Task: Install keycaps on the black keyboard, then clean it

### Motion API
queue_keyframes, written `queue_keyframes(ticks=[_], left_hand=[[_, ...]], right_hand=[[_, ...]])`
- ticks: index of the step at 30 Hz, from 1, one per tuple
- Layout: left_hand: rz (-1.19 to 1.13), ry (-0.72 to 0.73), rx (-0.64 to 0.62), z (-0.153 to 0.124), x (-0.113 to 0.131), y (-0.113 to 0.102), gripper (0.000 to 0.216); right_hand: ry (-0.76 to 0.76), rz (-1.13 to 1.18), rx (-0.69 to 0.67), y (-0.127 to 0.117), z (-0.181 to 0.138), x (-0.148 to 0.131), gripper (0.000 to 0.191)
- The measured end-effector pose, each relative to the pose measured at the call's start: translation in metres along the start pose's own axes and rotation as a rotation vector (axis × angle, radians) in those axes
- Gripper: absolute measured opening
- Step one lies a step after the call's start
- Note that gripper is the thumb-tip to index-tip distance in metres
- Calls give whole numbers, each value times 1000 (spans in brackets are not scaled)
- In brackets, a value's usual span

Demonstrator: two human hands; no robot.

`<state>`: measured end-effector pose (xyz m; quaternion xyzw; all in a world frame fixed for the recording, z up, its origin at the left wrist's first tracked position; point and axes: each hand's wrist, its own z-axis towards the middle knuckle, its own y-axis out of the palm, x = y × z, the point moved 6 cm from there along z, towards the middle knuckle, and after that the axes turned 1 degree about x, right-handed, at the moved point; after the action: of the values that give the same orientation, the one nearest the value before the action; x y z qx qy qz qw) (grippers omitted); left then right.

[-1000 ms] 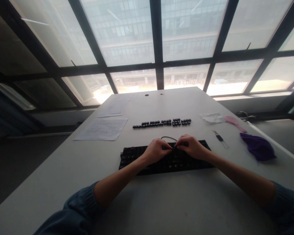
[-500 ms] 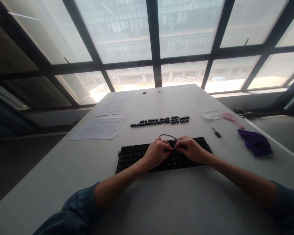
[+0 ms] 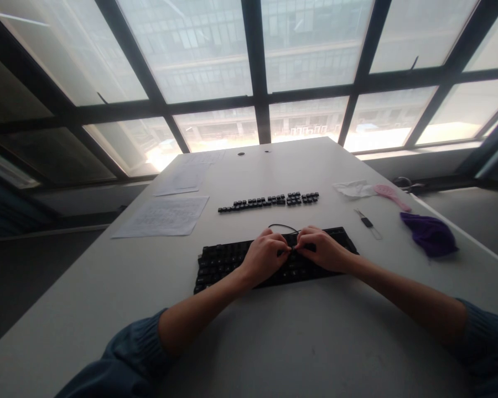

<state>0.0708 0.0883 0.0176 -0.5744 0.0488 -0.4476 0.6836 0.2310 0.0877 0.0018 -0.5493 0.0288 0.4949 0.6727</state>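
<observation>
A black keyboard (image 3: 224, 261) lies in front of me, tilted slightly up to the right, its cable curving behind it. My left hand (image 3: 268, 255) rests over its middle, thumb and fingers pinched together. Opposite it, my right hand (image 3: 321, 250) makes a similar pinch, the fingertips nearly meeting those of the left. Between them is a small dark keycap (image 3: 292, 249), mostly hidden by the fingers. Beyond the keyboard, loose black keycaps (image 3: 253, 204) stand in rows on the white table (image 3: 249, 331).
Written sheets of paper (image 3: 161, 216) lie at the left. On the right are a keycap puller (image 3: 367, 222) with wire loops, a white tissue (image 3: 352, 189), a pink hairbrush (image 3: 392, 196) and a purple cloth (image 3: 429, 235). Large windows (image 3: 307, 50) rise behind the table.
The whole view has shifted slightly, with the table's things appearing a little higher and further left. Both hands keep their pinch over the keyboard.
</observation>
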Motion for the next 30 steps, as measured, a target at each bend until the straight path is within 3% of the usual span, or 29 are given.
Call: queue_keyframes(ticks=[4,16,22,30], left_hand=[[1,-13,8,-1,-2,1,13],[141,175,-89,-5,15,-2,26],[118,142,-69,-7,11,1,27],[-25,28,-57,0,1,0,17]], right_hand=[[-15,-16,-3,0,0,-1,9],[-78,-210,-88,-6,-3,-18,8],[-43,-242,-94,-4,-3,-16,19],[-20,-195,-108,-5,-2,-17,15]])
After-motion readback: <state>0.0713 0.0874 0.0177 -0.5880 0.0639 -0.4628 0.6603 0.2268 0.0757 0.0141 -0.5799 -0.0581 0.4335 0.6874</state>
